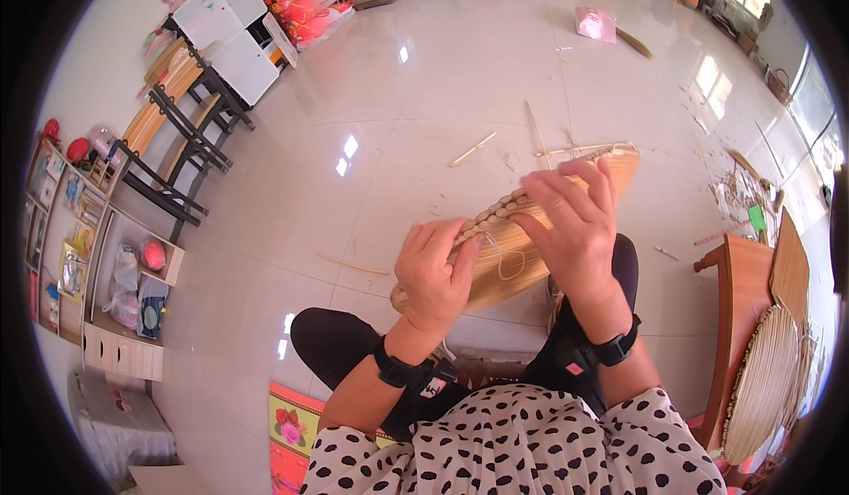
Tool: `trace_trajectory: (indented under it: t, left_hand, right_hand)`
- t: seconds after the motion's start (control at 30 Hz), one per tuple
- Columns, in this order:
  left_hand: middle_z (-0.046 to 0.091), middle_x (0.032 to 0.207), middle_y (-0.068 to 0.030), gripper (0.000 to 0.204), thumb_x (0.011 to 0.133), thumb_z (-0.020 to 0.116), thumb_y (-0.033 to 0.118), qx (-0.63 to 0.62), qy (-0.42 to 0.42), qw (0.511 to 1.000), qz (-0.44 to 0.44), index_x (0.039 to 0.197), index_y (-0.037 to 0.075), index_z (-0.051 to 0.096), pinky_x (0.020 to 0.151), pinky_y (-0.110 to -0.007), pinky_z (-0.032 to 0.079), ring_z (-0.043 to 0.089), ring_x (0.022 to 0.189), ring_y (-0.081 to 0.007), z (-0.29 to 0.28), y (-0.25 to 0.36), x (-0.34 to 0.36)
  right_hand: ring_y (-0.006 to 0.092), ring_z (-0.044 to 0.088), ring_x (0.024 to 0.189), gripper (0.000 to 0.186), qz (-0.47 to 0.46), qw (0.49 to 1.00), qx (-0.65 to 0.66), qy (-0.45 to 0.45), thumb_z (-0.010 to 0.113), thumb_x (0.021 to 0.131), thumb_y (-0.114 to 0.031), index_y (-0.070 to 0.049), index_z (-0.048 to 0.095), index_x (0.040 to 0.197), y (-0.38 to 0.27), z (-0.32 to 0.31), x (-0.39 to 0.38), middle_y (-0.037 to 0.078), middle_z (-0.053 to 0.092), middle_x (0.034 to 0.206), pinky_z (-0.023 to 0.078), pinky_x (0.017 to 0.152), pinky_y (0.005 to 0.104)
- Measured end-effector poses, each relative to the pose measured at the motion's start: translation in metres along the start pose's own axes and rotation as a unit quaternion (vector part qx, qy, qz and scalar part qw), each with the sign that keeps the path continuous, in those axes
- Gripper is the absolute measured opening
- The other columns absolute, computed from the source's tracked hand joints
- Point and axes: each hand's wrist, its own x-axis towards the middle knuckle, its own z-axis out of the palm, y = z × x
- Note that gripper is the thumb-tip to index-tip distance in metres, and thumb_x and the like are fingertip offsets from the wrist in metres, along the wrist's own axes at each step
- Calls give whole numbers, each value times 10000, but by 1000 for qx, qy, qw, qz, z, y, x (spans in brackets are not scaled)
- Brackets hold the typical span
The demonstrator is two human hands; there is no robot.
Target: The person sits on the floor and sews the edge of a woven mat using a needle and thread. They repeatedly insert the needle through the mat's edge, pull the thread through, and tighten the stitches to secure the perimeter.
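Note:
In front of my knees I hold a tan panel of thin straw stalks (504,276), tilted, with a thick braided edge (501,209) along its upper side. My left hand (433,269) is closed around the lower left part of that edge, thumb on top. Farther right, my right hand (575,216) bends its fingers over the same edge, its thumb by the braid. A loop of thin white thread (511,274) hangs on the panel between the hands. The fingertips of my right hand are partly hidden, and the panel's far right end sticks out past them.
Loose stalks (473,149) lie on the tiled floor ahead. At right stand a brown wooden table (738,318) and a round stalk mat (762,384). Shelves (106,274) and a bench with black legs (177,141) line the left. A floral mat (292,424) lies by my left leg.

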Motion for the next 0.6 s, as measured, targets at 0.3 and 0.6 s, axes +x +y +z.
trace_trajectory:
  t: [0.3, 0.6]
  left_hand:
    - [602, 900, -92, 250, 812, 734, -15, -104, -20, 984, -146, 1053, -9, 668, 684, -277, 467, 594, 777, -180, 4, 10, -44]
    - [579, 928, -136, 398, 799, 733, -18, -186, -117, 962, -163, 1179, 15, 618, 688, -346, 518, 628, 827, -298, 6, 41, -67]
  right_hand:
    - [248, 643, 633, 152, 234, 956, 165, -59, 779, 757, -17, -22, 644, 826, -24, 13, -42, 109, 620, 758, 511, 560, 339]
    - [175, 675, 766, 147, 344, 873, 321, -127, 700, 831, -13, 33, 603, 932, -36, -25, -74, 101, 651, 896, 583, 706, 295]
